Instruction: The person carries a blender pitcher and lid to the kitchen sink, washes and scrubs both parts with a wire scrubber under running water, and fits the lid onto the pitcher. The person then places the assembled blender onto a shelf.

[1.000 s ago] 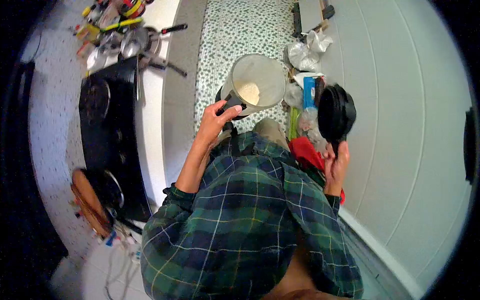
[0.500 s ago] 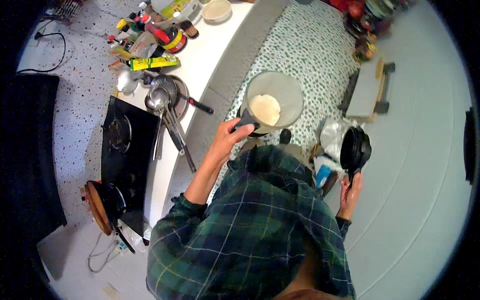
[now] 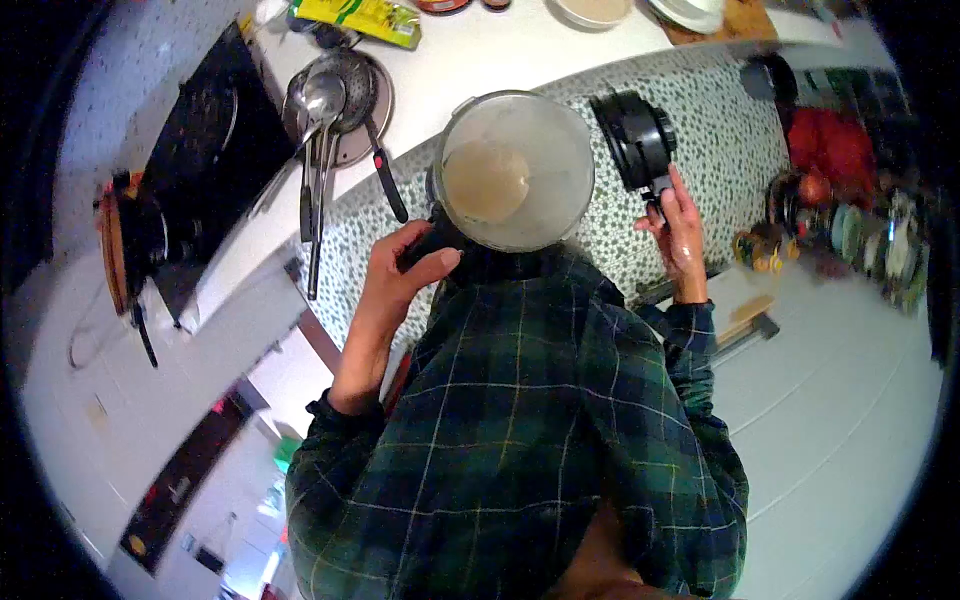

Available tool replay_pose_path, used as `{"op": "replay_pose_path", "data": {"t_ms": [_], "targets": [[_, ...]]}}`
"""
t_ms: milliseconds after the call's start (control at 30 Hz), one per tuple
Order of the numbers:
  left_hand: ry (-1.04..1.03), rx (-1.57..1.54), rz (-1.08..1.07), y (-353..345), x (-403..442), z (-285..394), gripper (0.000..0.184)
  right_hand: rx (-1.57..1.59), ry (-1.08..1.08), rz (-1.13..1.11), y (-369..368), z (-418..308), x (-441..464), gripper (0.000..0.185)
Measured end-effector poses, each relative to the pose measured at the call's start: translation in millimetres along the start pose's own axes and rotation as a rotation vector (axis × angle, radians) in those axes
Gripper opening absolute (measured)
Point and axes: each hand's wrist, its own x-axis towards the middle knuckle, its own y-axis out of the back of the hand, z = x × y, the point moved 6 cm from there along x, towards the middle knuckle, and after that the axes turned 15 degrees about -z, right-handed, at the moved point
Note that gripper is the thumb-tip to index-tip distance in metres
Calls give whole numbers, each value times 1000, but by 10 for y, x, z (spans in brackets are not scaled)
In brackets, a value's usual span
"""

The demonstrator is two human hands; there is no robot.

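My left hand (image 3: 402, 270) is wrapped round the dark handle of a clear jug (image 3: 555, 170), seen from above with its top uncovered. Pale beige contents (image 3: 487, 181) lie at the bottom of the jug. In my right hand (image 3: 680, 235) is a round black lid (image 3: 634, 138), gripped by its short handle and tilted on its side. The lid is to the right of the jug, apart from it. Both are in front of my body, over the patterned floor.
A white counter (image 3: 480, 58) runs across the front, with ladles (image 3: 323, 97) on a round lid, a yellow packet (image 3: 362, 18) and a bowl (image 3: 592, 10). The black stove (image 3: 215, 130) is at left. Red items (image 3: 830, 145) and stacked dishes stand at right.
The view has turned toward the counter, which now spans the front. The lid has come up and nearer the jug. Both hands keep their holds.
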Motion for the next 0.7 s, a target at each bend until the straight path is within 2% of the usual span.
{"op": "replay_pose_path", "data": {"t_ms": [133,267,467,500,600,700], "targets": [[-31,-58,105,-39,114,240,24,51,-122,-188,-102,52,564,59],[-19,-81,177,-91,326,470,20,130,-223,-215,19,-70,866,56],[63,-9,229,-213,676,792,26,217,-325,-212,630,-363,1082,49],[68,26,251,-243,741,870,26,188,-309,-310,813,-398,1105,52],[140,62,272,-387,971,1113,30,89,-324,-236,1391,-579,1085,51],[205,261,218,-541,1226,1418,38,119,-338,-219,1913,-743,1168,52]]}}
